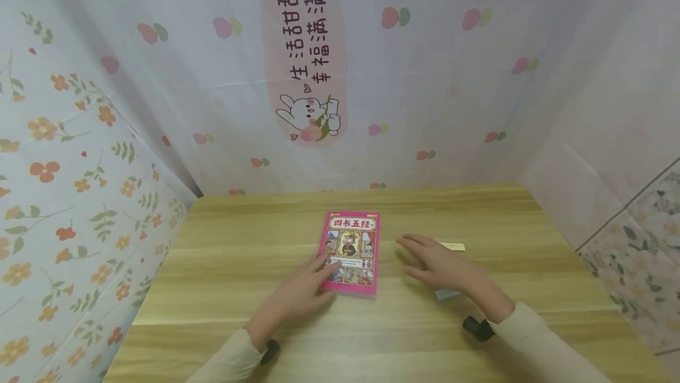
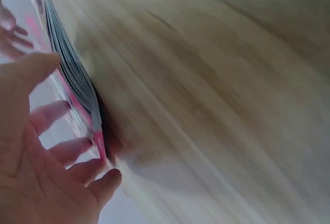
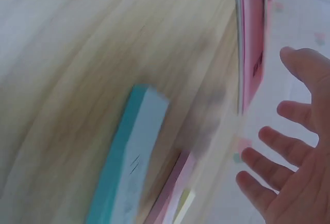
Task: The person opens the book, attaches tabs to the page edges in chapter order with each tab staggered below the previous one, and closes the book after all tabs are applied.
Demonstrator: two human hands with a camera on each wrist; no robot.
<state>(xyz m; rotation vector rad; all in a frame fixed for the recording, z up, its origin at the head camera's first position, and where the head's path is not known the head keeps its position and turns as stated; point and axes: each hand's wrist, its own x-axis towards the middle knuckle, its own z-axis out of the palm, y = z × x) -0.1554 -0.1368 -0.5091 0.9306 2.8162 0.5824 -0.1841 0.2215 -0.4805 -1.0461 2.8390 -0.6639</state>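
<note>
A pink-covered book [image 1: 349,245] with Chinese characters and cartoon panels lies front up on the table. My left hand [image 1: 294,294] touches its left side, fingers loosely spread over the cover. The page edges of the book [image 2: 72,64] show beside the left thumb in the left wrist view. To the right of the book, my right hand [image 1: 443,265] hovers with spread fingers and holds nothing. Under and beside it are a teal and white block [image 3: 126,157], a pink block [image 3: 172,190] and a yellow strip [image 1: 453,246], partly hidden by the hand in the head view.
The wood-grain table [image 1: 223,253] meets a white printed curtain [image 1: 425,88] at its back edge. A flower-patterned cloth [image 1: 79,194] hangs along the left side, and another pale cloth [image 1: 611,105] is on the right. Each wrist carries a black device [image 1: 478,329].
</note>
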